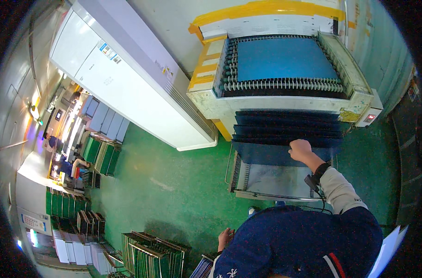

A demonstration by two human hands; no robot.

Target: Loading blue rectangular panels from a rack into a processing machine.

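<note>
My right hand point(301, 152) is closed at the front one of several dark blue panels, fingers curled at its upper part. This front panel point(262, 153) stands tilted in a wire rack cart point(266, 195), with more dark panels point(285, 130) behind it. Past the rack, a bright blue panel point(285, 58) lies flat on the rollers of a conveyor machine point(285, 103). Low at my left side hangs my left hand point(225, 238), its fingers loosely apart with nothing visible in them. A dark band with a cable sits on my right wrist.
A tall white cabinet unit point(127, 78) stands left of the machine. Racks of green panels point(150, 255) are on the green floor point(169, 185) at lower left, with more racks point(67, 204) farther left. People work in the far left background. A control box point(369, 116) juts from the machine's right corner.
</note>
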